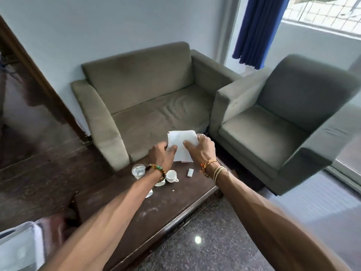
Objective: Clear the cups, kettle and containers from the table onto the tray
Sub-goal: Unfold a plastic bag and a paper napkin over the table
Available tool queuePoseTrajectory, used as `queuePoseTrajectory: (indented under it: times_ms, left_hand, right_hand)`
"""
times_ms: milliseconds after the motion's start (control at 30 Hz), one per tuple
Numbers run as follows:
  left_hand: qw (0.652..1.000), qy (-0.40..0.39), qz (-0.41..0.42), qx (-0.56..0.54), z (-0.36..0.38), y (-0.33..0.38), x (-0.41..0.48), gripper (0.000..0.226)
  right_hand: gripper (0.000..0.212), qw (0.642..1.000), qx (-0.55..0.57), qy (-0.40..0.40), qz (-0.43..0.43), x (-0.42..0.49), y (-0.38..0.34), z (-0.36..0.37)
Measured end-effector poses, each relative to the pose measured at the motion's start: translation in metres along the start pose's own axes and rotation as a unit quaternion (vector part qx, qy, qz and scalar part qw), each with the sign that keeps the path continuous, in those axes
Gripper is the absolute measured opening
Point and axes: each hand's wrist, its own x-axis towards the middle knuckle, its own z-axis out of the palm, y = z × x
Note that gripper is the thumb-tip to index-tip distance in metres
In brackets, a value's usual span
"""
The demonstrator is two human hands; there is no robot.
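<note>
Two bare forearms enter from the near edge and converge above a dark brown wooden low table (pixel 121 218), whose dusty top runs from near left to far right. At the far end of the table, the left hand (pixel 161 155) and the right hand (pixel 201 149) hold a white sheet of tissue paper (pixel 181 142) between them, raised above the surface. Thumb and fingers of the left hand pinch the sheet's left edge; the right thumb presses on its front face with the other fingers curled behind its right edge. A beaded bracelet (pixel 156 167) circles the left wrist, and orange and pale thread bands (pixel 212 167) circle the right wrist.

On the table below the left wrist stand a clear drinking glass (pixel 138 170) and, just to its right, a small white ceramic cup (pixel 172 176) with its handle turned right. White saucers, partly hidden by the left forearm, lie touching the cup on its near side. A small white sachet (pixel 189 172) lies apart to the right. Whether a tray or kettle is present cannot be told.

Beyond the table stand a grey-green fabric two-seat sofa (pixel 152 98) and, at right, a matching armchair (pixel 273 118).
</note>
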Motion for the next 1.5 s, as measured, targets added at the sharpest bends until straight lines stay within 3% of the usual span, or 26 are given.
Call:
queuePoseTrajectory:
  times_ms: [267, 400, 767, 933, 1167, 1367, 1500]
  left_hand:
    - [0.998, 0.030, 0.045, 0.022, 0.063, 0.069, 0.024, 0.032]
    - [0.999, 0.017, 0.039, 0.011, 0.093, 0.077, 0.040, 0.045]
    - [0.995, -0.094, 0.007, 0.038, 0.143, 0.071, 0.124, 0.046]
    - [0.987, -0.143, -0.005, 0.072, 0.138, 0.075, 0.176, 0.043]
    - [0.985, -0.153, -0.014, 0.080, 0.139, 0.076, 0.223, 0.042]
    - [0.982, -0.157, -0.028, 0.101, 0.159, 0.055, 0.255, 0.032]
    - [0.980, -0.150, -0.062, 0.119, 0.193, 0.034, 0.273, 0.030]
  right_hand:
    - [0.022, 0.999, 0.036, 0.024, 0.023, 0.051, 0.035, -0.052]
    - [0.028, 0.999, 0.017, 0.022, 0.031, 0.069, 0.053, -0.057]
    - [0.030, 0.994, -0.048, 0.011, 0.098, 0.152, 0.076, -0.036]
    - [0.039, 0.991, -0.101, -0.004, 0.090, 0.201, 0.060, -0.024]
    - [0.036, 0.991, -0.093, -0.012, 0.096, 0.250, 0.050, -0.014]
    - [0.038, 0.993, -0.101, -0.043, 0.053, 0.288, 0.062, 0.004]
    - [0.028, 0.991, -0.093, -0.082, 0.049, 0.318, 0.090, 0.025]
